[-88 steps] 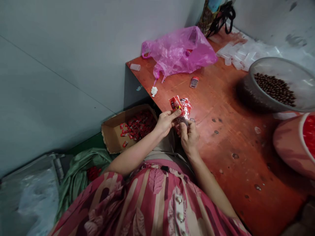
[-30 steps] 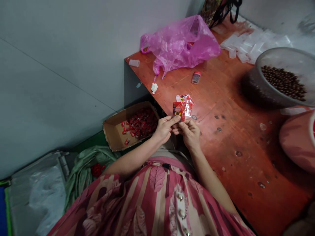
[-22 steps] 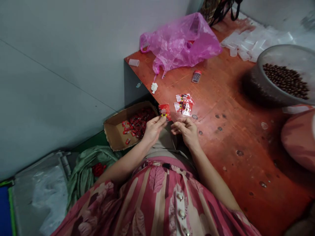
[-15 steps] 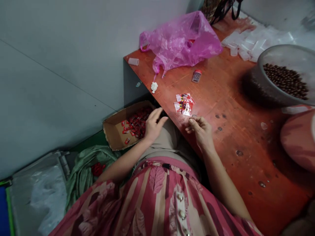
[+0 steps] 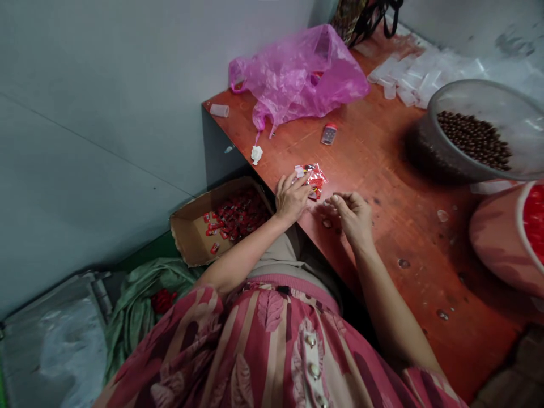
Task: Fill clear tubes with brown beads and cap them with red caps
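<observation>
My left hand (image 5: 292,198) lies at the table's near edge, its fingers stretched out over several small red printed packets (image 5: 317,184). The hand covers the left part of this pile. Just to the right, my right hand (image 5: 356,218) is closed, thumb against forefinger. A tiny pale bit shows at its fingertips, too small to name. A small clear container with a red cap (image 5: 328,134) lies beyond the packets. Below the table edge to the left, a cardboard box (image 5: 183,241) holds many small red-labelled pieces.
A pink plastic bag (image 5: 297,85) and a crumpled white scrap (image 5: 256,154) lie on the orange table (image 5: 382,272). On the right are a tub of dark brown balls (image 5: 474,139), a pink bucket (image 5: 495,243) with red pieces and a heap of clear containers (image 5: 425,76).
My left hand has moved from above the cardboard box, up and right onto the red packets. My right hand stays beside them, still pinched. The view has shifted slightly.
</observation>
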Tool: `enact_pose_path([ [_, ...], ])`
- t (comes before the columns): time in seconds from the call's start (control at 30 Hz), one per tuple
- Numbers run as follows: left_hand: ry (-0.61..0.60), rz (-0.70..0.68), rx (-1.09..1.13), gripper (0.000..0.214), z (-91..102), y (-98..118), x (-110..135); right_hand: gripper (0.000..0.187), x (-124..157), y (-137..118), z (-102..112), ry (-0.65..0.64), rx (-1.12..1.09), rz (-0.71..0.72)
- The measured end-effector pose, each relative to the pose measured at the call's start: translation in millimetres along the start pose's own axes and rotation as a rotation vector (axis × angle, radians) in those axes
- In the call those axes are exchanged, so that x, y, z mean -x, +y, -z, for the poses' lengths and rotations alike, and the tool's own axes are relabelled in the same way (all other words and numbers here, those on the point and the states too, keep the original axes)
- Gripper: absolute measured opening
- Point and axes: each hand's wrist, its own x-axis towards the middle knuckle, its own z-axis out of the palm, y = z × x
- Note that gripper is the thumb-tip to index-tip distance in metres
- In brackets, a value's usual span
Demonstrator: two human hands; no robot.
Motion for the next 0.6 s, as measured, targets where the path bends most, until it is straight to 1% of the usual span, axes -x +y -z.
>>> enact_pose_path([
  [0.07, 0.043, -0.009, 0.062, 0.018, 1.2, 0, 2, 0.039, -12, 0, -7, 0.006, -0.05, 0.02],
  [0.13, 0.065, -0.004, 0.137, 0.017, 4.6, 3, 3, 0.044, -22, 0, -16, -0.039, -0.121, 0.007],
  [0.23, 0.076, 0.045, 0.345, 0.015, 13.9, 10, 4, 0.046, -29, -6, -26, -0.055, -0.203, -0.014],
  [0.27, 0.089, 0.092, 0.445, 0.017, 17.6, 13, 4, 0.046, -30, -9, -28, -0.048, -0.219, -0.02],
  [0.33, 0.106, 0.26, 0.69, 0.026, 24.5, 18, 4, 0.044, -30, -16, -31, -0.054, -0.236, -0.036],
  [0.37, 0.087, 0.375, 0.829, 0.03, 27.4, 20, 4, 0.044, -30, -20, -32, -0.068, -0.24, -0.047],
  [0.43, -0.007, 0.6, 1.096, 0.035, 31.6, 22, 2, 0.045, -29, -25, -35, -0.096, -0.245, -0.062],
  [0.47, -0.053, 0.683, 1.202, 0.038, 33.2, 23, 2, 0.045, -29, -27, -36, -0.105, -0.245, -0.066],
  [0.5, -0.083, 0.743, 1.277, 0.04, 34.5, 22, 1, 0.046, -29, -27, -37, -0.111, -0.239, -0.067],
  [0.53, -0.087, 0.781, 1.319, 0.042, 35.9, 22, 0, 0.047, -30, -27, -38, -0.111, -0.228, -0.063],
  [0.6, -0.036, 0.825, 1.324, 0.04, 39.2, 20, -1, 0.048, -32, -22, -39, -0.097, -0.183, -0.053],
])
